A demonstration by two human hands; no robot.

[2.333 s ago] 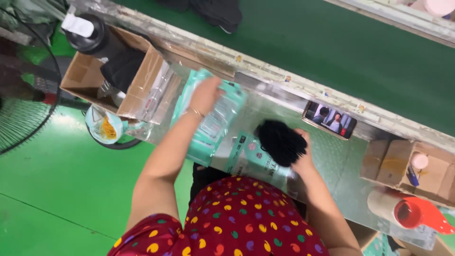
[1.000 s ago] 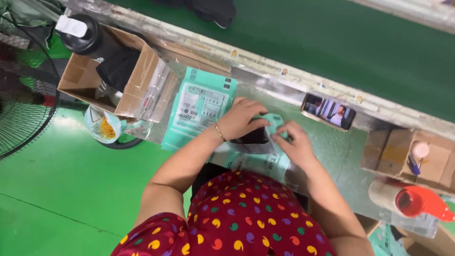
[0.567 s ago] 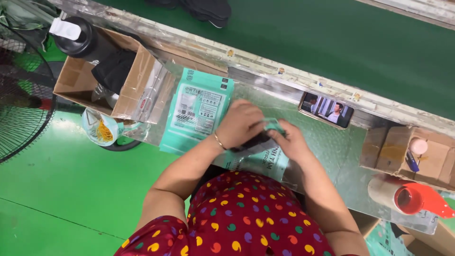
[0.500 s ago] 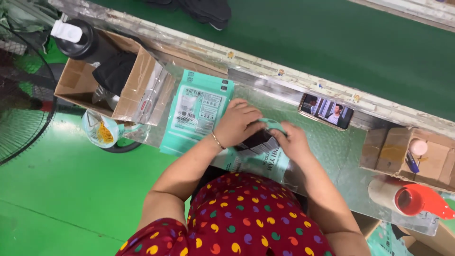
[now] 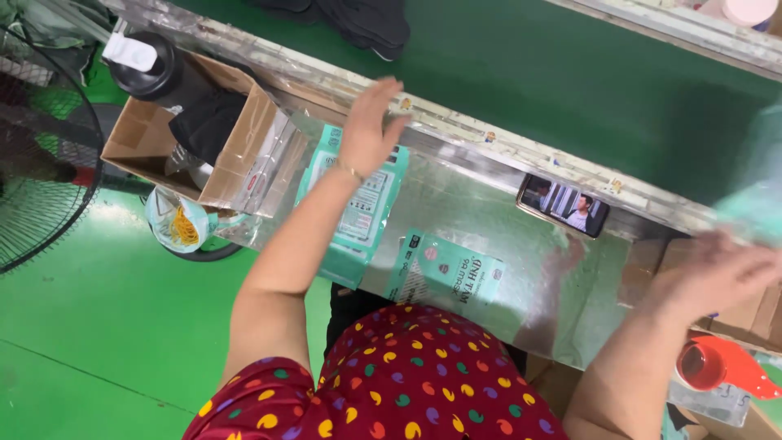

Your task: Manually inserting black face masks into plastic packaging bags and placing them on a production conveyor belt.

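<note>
Left hand: the left hand [image 5: 368, 130] hangs flat, fingers [image 5: 383, 91] spread and holding nothing, just above the far end of the stack of teal packets [image 5: 358, 208].
Right hand: the right hand [image 5: 709, 277] is blurred out at the right edge, beside a pale teal, see-through smear [image 5: 753, 208]; whether its fingers grip that I cannot tell.
Where the packets lie: the stack rests on the shiny metal surface [image 5: 562, 277], near the cardboard box [image 5: 191, 134]; a single teal packet [image 5: 444, 273] lies flat just in front of the person's body.
Doing it well: I'd judge the top packet wants to be pinched by its far edge alone, so the ones beneath stay squared.
Long axis: the stack runs from the person out toward the green belt [image 5: 570, 73], leaning slightly to the right as it goes.
Single packet: its long side lies crosswise, printed face up.
Nearby: a phone [image 5: 564, 205] leans against the rail.
</note>
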